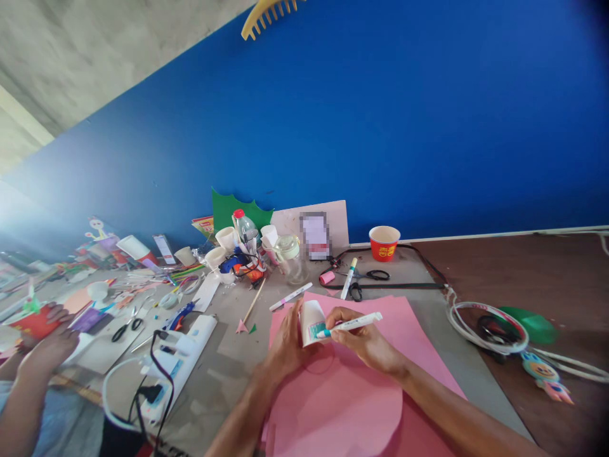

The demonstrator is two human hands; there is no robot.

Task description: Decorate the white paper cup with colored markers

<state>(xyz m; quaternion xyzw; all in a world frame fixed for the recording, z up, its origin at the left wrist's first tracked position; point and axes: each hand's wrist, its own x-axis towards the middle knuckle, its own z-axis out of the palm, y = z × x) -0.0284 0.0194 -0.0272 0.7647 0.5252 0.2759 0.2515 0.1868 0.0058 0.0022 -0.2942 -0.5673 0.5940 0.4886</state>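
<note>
A white paper cup (311, 314) lies tilted in my left hand (288, 339), whose fingers wrap round its side. Part of the cup's wall is coloured teal. Between the fingers of my right hand (359, 339) is a white marker (359, 322) with a teal tip, and that tip touches or nearly touches the coloured patch. Both hands are above large sheets of pink paper (342, 406) spread on the grey table. Close by lie a capped yellow-green marker (349, 277), a white and purple marker (290, 296) and black-handled scissors (378, 275).
A red paper bowl (384, 247), a glass jar (295, 263) and a propped phone (315, 235) stand along the blue wall. To the left are a power strip (183, 368) with cables and another person's hands (47, 343). A coiled white cable (490, 327) lies right.
</note>
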